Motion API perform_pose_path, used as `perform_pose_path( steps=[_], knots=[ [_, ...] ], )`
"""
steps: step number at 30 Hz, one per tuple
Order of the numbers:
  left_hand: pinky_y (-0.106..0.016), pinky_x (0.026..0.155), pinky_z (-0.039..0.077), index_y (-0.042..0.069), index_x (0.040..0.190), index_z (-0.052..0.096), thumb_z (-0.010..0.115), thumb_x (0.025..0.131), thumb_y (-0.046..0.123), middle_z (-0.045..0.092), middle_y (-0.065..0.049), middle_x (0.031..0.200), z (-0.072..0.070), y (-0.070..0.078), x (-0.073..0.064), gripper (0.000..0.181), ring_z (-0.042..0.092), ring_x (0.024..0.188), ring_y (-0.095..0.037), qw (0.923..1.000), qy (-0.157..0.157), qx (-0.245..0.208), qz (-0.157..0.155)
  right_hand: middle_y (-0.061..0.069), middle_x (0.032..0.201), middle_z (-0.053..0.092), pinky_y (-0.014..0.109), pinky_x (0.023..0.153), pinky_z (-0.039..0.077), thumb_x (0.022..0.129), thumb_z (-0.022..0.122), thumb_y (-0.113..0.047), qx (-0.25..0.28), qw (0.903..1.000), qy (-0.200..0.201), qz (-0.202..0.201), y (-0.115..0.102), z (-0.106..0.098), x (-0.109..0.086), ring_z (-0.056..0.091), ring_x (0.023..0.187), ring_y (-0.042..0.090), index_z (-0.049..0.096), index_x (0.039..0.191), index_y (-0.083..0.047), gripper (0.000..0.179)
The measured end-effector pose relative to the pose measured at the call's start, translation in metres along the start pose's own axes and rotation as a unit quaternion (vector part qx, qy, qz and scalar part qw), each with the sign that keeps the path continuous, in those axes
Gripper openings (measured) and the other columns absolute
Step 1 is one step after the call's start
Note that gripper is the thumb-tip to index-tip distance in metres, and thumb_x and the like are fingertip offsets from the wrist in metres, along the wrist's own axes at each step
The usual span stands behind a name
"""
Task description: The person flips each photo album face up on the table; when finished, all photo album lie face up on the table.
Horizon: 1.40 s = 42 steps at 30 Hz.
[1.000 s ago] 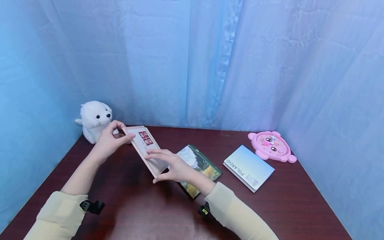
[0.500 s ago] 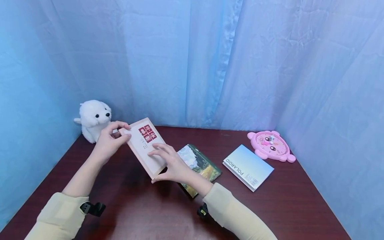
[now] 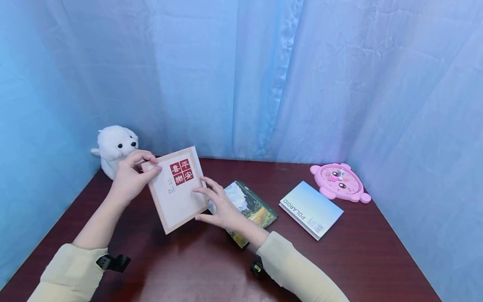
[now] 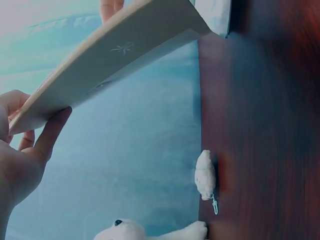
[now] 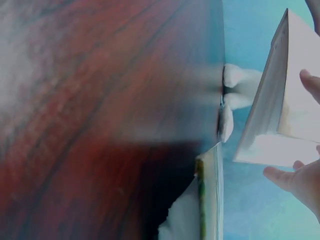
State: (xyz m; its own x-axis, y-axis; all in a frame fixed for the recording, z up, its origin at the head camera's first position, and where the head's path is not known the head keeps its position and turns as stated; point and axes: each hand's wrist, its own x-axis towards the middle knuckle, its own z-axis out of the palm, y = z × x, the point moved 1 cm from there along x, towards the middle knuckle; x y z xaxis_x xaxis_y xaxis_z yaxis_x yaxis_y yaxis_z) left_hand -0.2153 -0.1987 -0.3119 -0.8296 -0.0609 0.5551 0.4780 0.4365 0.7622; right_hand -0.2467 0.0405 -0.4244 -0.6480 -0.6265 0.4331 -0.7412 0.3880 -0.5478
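Note:
A square, pale booklet (image 3: 179, 193) with a tan border and a red block of Chinese characters is held tilted above the table, its front facing the head camera. My left hand (image 3: 130, 174) pinches its upper left corner, thumb on the front, fingers behind. At the right edge, my right hand (image 3: 222, 207) has its fingers spread, with the thumb and fingertips overlapping the booklet's front in the head view. The left wrist view shows the booklet's plain back (image 4: 120, 52) with a small light motif. Its lower leaves stand slightly apart from the cover in the right wrist view.
Beneath the right forearm lies a green book (image 3: 250, 205) with a painted landscape. Further right are a blue-white POLAROID book (image 3: 311, 209) and a pink clock (image 3: 341, 182). A white plush seal (image 3: 118, 142) sits back left; a small white plush with a clip (image 4: 205, 175) lies nearby.
The booklet has turned to face the camera more fully, its lower corner swinging left. My right hand's thumb has left that corner, and the hand now stands spread at the right edge.

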Motion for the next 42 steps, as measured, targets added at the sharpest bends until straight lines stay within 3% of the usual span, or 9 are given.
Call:
perform_pose_path(
  steps=[7,12,16,21,25,31,34,38,42],
  knots=[
    [-0.013,0.054,0.047,-0.001,0.091,0.059,0.071,0.080,-0.001,0.055,0.012,0.098,-0.009,-0.036,0.004,0.016,0.050,0.067,-0.003,0.9983,-0.006,-0.050,-0.030,0.006,0.157,0.016,0.049,0.099,0.042,0.079,0.077,-0.031,0.060,0.9946,-0.001,0.085,0.006,-0.001,-0.001,0.025,0.142,0.025,0.021,0.150,-0.036,0.091],
    [-0.015,0.055,0.050,0.001,0.091,0.059,0.071,0.080,-0.002,0.056,0.011,0.099,-0.013,-0.041,0.004,0.016,0.053,0.069,-0.004,0.9973,-0.006,-0.064,-0.035,0.000,0.155,0.020,0.051,0.093,0.047,0.079,0.076,-0.031,0.102,0.9889,-0.009,0.107,0.010,0.000,-0.002,0.043,0.127,0.021,0.008,0.150,-0.043,0.099],
    [-0.014,0.056,0.050,-0.001,0.091,0.059,0.071,0.080,-0.001,0.056,0.011,0.099,-0.013,-0.044,0.001,0.016,0.054,0.074,-0.003,0.9979,-0.003,-0.054,-0.036,0.004,0.155,0.020,0.038,0.082,0.055,0.079,0.077,-0.029,0.111,0.9885,-0.008,0.102,0.008,0.001,-0.003,0.051,0.111,0.022,0.014,0.150,-0.041,0.096],
    [-0.012,0.060,0.049,-0.002,0.093,0.059,0.071,0.082,0.002,0.055,0.012,0.108,-0.012,-0.048,-0.002,0.017,0.052,0.094,-0.004,0.9991,-0.004,-0.023,-0.034,0.015,0.155,0.017,0.018,0.064,0.053,0.079,0.077,-0.027,0.078,0.9925,-0.008,0.094,0.004,0.001,-0.003,0.053,0.115,0.028,0.025,0.147,-0.039,0.087],
    [-0.012,0.061,0.049,-0.003,0.097,0.060,0.069,0.083,0.003,0.055,0.009,0.113,-0.011,-0.052,-0.004,0.018,0.052,0.093,-0.004,0.9991,-0.017,-0.021,-0.033,0.016,0.154,0.018,0.016,0.061,0.051,0.081,0.076,-0.026,0.044,0.9949,-0.015,0.090,0.004,0.001,-0.004,0.053,0.114,0.028,0.034,0.144,-0.035,0.076],
    [-0.012,0.064,0.048,-0.001,0.106,0.064,0.068,0.087,0.010,0.059,0.001,0.119,-0.014,-0.064,-0.004,0.023,0.054,0.091,0.000,0.9973,-0.066,-0.004,-0.032,0.014,0.151,0.022,0.027,0.073,0.054,0.082,0.074,-0.021,0.015,0.9973,-0.018,0.069,0.006,0.000,-0.005,0.041,0.126,0.026,0.048,0.136,-0.028,0.060],
    [-0.012,0.067,0.048,0.001,0.112,0.065,0.067,0.089,0.016,0.060,0.004,0.119,-0.018,-0.071,-0.004,0.027,0.053,0.096,0.003,0.9942,-0.098,0.017,-0.041,0.012,0.150,0.023,0.027,0.081,0.051,0.081,0.075,-0.023,0.002,0.9976,-0.028,0.063,0.007,0.000,-0.003,0.036,0.129,0.025,0.049,0.135,-0.028,0.060],
    [-0.014,0.068,0.049,0.002,0.117,0.064,0.065,0.090,0.021,0.058,0.006,0.117,-0.024,-0.080,-0.006,0.033,0.055,0.091,0.004,0.9873,-0.141,0.032,-0.066,0.011,0.152,0.021,0.032,0.091,0.047,0.081,0.076,-0.026,-0.003,0.9954,-0.063,0.072,0.007,0.002,-0.001,0.032,0.134,0.025,0.049,0.136,-0.031,0.061],
    [-0.019,0.069,0.052,0.000,0.118,0.063,0.066,0.090,0.021,0.059,-0.011,0.118,-0.029,-0.092,-0.007,0.036,0.059,0.088,0.002,0.9790,-0.179,0.024,-0.094,0.013,0.154,0.019,0.036,0.098,0.043,0.081,0.076,-0.026,-0.009,0.9912,-0.104,0.081,0.007,0.004,0.003,0.025,0.140,0.026,0.050,0.136,-0.031,0.061]
  ],
)
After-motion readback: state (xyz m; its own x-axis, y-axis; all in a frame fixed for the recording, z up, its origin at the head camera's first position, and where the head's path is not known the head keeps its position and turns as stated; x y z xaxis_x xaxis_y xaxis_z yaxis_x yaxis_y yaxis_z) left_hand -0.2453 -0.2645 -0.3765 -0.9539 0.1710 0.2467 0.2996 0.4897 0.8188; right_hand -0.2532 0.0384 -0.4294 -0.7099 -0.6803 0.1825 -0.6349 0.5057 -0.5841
